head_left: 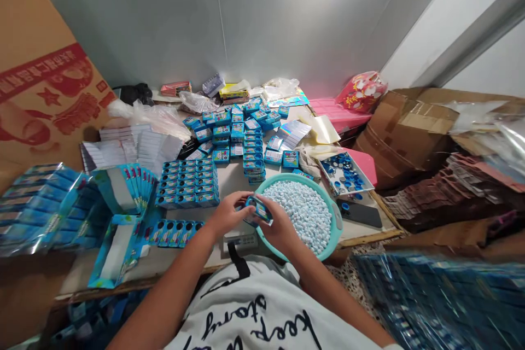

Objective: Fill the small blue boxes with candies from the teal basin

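Both my hands meet over the left rim of a teal basin [337,222], closed around one small blue box [259,209]. My left hand [228,213] grips its left side, and my right hand [279,224] has the right end. Fingers cover part of the box. Small pale blue and white pellets [305,210] fill the basin. Just left of my hands stand stacked rows of similar blue boxes [186,183], with a shorter row [174,233] nearer me. Beyond the hands rises another stack of boxes [253,153], and a loose heap [221,131] lies behind it.
A white tray [328,179] of blue round pieces stands right of the basin, near a dark phone [363,214]. Open blue display cartons [110,251] and plastic-wrapped packs [45,213] lie left. Brown cardboard boxes [404,131] crowd the right side. A grey wall [164,16] closes the back.
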Motion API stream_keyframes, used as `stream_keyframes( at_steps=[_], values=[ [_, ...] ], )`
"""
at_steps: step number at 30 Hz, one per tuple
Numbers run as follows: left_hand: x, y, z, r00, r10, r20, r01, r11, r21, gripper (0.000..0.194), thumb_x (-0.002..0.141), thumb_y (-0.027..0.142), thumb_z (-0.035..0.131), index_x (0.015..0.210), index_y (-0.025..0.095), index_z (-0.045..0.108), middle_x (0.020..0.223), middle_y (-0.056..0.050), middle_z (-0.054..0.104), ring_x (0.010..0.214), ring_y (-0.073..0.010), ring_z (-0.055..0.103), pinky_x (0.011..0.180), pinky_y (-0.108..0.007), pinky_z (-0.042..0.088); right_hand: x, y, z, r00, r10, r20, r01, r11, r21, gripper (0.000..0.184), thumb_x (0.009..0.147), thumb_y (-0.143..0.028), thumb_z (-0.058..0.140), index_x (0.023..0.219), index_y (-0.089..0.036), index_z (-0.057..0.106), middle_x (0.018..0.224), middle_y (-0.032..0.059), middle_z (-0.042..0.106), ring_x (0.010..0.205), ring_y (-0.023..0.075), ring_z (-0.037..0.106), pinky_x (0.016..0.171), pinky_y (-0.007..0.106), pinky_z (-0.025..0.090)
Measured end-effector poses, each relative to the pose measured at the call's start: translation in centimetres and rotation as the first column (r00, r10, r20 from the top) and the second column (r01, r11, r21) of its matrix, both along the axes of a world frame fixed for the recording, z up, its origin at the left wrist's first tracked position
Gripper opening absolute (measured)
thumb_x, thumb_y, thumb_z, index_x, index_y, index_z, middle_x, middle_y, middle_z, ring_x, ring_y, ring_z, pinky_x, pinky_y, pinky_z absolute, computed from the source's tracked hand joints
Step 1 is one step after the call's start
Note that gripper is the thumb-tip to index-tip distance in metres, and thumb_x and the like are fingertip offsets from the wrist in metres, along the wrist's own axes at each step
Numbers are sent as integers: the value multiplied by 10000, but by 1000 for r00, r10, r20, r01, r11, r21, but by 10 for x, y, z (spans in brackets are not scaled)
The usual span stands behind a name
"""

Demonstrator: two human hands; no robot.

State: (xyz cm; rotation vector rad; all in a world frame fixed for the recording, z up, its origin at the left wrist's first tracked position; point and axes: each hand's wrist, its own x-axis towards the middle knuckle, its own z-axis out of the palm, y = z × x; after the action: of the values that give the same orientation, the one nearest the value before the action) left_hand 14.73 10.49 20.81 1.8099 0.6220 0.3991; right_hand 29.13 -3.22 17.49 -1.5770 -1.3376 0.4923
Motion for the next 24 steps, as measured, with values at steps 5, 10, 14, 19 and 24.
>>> stream_keyframes(
  at_steps=[5, 10, 14, 19, 24],
  values=[
    [-50, 12, -22, 992, -13, -125, 47, 960, 275, 373, 815, 345, 687, 1169, 234, 643, 1124, -77, 647, 1058, -218, 608, 918, -338, 510, -24, 29, -16, 992, 125, 17, -123, 988, -92, 660, 816, -106, 571, 1433, -271, 406, 1289, 87, 567, 1144, 217, 558, 977, 378, 472],
    [-52, 16, -77, 977, 145, -154, -85, 935, 343, 320, 776, 290, 695, 1075, 198, 624, 1053, -76, 627, 998, -218, 615, 900, -359, 512, -20, 39, -14, 923, 89, 374, 25, 957, -290, 464, 831, -161, 586, 1293, -192, 552, 1324, 139, 516, 1194, 278, 487, 998, 403, 422],
    [-47, 20, -101, 956, 159, -247, -83, 953, 292, 319, 751, 228, 663, 1062, 186, 603, 1049, -75, 633, 993, -232, 627, 912, -393, 511, -9, 25, -16, 844, 129, 521, 128, 894, -429, 335, 818, -178, 586, 1152, -177, 618, 1196, 140, 576, 1097, 281, 504, 906, 364, 416],
    [-52, 24, -89, 949, 199, -246, -126, 951, 282, 619, 678, 305, 759, 1251, 198, 552, 1307, -126, 578, 1247, -307, 533, 1068, -474, 422, -3, -2, -36, 806, 181, 564, 180, 832, -524, 225, 809, -139, 555, 1009, -174, 652, 1058, 113, 605, 969, 246, 523, 817, 324, 380],
    [-74, 23, -84, 849, 528, 10, -523, 839, 150, 662, 812, 371, 642, 1404, 172, 423, 1218, -131, 630, 1157, -243, 609, 1050, -461, 462, -3, -13, -47, 815, 166, 555, 135, 877, -461, 148, 868, -171, 530, 946, -188, 655, 986, 75, 614, 962, 217, 512, 840, 303, 346]
  ],
)
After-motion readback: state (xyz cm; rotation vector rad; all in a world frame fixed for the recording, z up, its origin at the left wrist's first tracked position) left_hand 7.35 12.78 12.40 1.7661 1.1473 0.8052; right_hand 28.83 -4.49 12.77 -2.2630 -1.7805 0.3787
